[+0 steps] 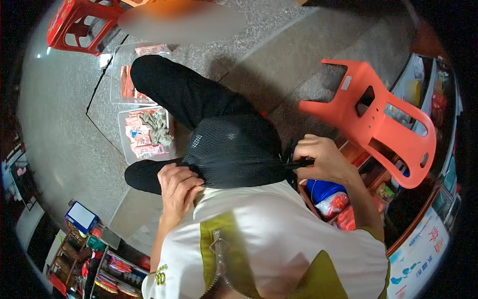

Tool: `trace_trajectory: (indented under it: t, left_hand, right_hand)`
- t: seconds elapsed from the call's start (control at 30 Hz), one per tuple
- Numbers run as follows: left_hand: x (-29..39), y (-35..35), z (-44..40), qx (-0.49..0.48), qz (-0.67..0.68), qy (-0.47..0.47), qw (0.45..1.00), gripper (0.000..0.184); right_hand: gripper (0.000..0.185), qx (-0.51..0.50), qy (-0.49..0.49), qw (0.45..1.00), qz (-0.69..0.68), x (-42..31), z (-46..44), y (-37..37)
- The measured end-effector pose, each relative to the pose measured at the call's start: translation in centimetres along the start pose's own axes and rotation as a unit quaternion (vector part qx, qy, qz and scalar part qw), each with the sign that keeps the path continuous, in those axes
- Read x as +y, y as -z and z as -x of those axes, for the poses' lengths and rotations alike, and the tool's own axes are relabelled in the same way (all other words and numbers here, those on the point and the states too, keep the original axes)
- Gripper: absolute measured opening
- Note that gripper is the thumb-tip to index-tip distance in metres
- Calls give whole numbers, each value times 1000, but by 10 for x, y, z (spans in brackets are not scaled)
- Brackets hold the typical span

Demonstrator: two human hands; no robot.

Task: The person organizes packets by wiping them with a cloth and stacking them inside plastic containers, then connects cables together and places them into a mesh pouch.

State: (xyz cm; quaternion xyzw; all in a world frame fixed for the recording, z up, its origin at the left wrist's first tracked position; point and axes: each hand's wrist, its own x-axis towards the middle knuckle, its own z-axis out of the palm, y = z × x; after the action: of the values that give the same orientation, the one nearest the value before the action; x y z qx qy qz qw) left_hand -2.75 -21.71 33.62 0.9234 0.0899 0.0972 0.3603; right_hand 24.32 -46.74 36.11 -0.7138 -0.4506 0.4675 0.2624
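Observation:
Across my lap lies a piece of black mesh (234, 149), stretched and bag-like, its right end gathered into loose cords. My left hand (178, 185) is closed with its fingers over the mesh's left edge. On the other side, my right hand (318, 158) pinches the black cords (300, 163) at the gathered end. Both hands are close to the waist of my white top (269, 214). My legs in black trousers (169, 84) are spread beneath the mesh.
Two clear plastic bins on the floor hold pink packets: a far bin (115, 74) and a near bin (122, 142), which also contains a crumpled grey-green cloth (158, 127). An orange-red plastic chair (378, 117) stands at right, beside shelves. A red stool (84, 25) is upper left.

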Motion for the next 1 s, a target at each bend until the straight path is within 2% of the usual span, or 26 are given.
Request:
trace_trajectory:
  t: [0.17,0.3,0.4,0.5,0.57,0.6,0.63,0.7,0.73,0.87,1.0]
  left_hand:
    - [-14,16,26,-8,20,61,998,24]
    - [-19,26,35,-17,30,112,993,22]
    - [-17,46,9,-84,34,88,992,22]
    - [-15,57,-27,-90,87,42,991,21]
    - [2,50,-72,-105,71,9,992,19]
    - [4,37,-94,-131,88,-39,987,19]
    - [7,25,-113,-155,105,-87,978,18]
    - [15,6,-138,-309,106,-114,938,19]
    - [16,-7,-146,-345,135,-134,919,21]
    - [14,-28,-159,-394,264,-166,865,19]
    - [15,-39,-163,-410,315,-138,845,17]
  right_hand:
    - [17,94,70,993,-2,-24,-28,-3]
    - [19,84,95,991,35,-40,-53,-2]
    - [22,50,81,994,61,-45,-56,1]
    - [26,43,99,994,32,-44,-53,3]
    - [29,18,95,995,24,-51,-50,8]
    - [29,4,87,996,21,-55,-48,11]
    - [29,-10,79,997,18,-58,-46,13]
    - [28,-22,49,998,26,-64,-39,17]
    - [28,-27,32,999,31,-65,-34,19]
    - [26,-51,-1,997,54,-72,-18,21]
    - [26,-59,-8,997,52,-73,-17,20]
